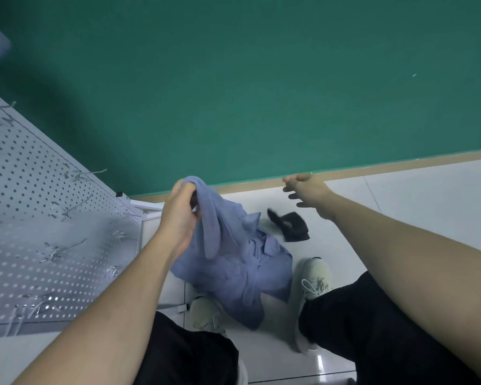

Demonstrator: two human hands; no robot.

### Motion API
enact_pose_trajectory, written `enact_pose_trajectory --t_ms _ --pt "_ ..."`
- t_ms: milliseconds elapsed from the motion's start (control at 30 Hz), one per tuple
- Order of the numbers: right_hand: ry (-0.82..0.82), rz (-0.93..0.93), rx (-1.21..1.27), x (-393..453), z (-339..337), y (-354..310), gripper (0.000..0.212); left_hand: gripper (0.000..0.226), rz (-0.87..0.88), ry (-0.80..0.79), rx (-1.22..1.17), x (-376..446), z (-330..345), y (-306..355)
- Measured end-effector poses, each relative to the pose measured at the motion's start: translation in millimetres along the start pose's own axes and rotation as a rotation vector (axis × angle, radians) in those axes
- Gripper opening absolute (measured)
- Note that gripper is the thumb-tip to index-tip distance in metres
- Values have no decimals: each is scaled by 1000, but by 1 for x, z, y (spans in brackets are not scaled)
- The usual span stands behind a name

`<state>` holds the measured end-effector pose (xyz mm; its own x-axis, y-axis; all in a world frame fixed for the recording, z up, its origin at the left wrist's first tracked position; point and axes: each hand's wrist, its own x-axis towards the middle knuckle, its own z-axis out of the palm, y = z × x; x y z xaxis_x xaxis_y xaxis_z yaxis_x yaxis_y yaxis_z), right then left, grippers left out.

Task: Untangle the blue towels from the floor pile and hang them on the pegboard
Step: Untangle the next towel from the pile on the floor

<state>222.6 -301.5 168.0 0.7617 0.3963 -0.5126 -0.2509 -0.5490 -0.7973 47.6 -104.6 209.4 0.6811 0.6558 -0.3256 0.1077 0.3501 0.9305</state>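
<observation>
Right now your left hand (178, 215) grips a bunched fold of blue towel (208, 218) and holds it up, with the rest trailing down into the blue pile (242, 273) on the white floor (400, 207) between your two pale shoes (314, 279); your right hand (306, 190) hangs free beyond the pile with its fingers spread, holding nothing; a dark cloth (292, 226) lies on the floor just beside the pile, toward the green wall (261, 93). The towels look light, soft and limp, so they should drape and drag their neighbours up with them rather than come away cleanly; a corner or a hem is likely the better place to take hold than the middle of a wad, since a corner lets the cloth fall open and shows which piece is which; your free hand could pin or peel off whatever clings. For room, the pegboard (25, 204) stands close on your left with its wire hooks (67, 248) jutting out, and loose loops could snag on them; the floor toward the wall's foot and to your right gives open space to shake a towel out.
</observation>
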Motion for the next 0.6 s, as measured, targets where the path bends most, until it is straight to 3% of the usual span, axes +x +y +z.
enact_pose_trajectory --t_ms 67,167,267,333,400,467,600 --pt "-56 -74 17 -9 7 -8 28 11 20 -40 121 -3 8 -1" --pt "-275 -209 41 -32 21 -26 31 10 65 -74 264 -6 16 -5" --pt "-422 -326 -15 -46 47 -33 46 11 119 -48 346 -8 25 -4" --pt "-350 -444 -93 -45 59 -28 38 12 149 -37 377 -12 31 -2" --pt "-233 -528 -142 -43 59 -27 13 14 171 -20 393 -19 35 -1" --pt "-187 -549 -122 -42 52 -30 15 12 175 -8 395 -23 34 0" --pt "-290 -435 -169 -40 42 -27 28 14 177 50 400 -26 20 8"
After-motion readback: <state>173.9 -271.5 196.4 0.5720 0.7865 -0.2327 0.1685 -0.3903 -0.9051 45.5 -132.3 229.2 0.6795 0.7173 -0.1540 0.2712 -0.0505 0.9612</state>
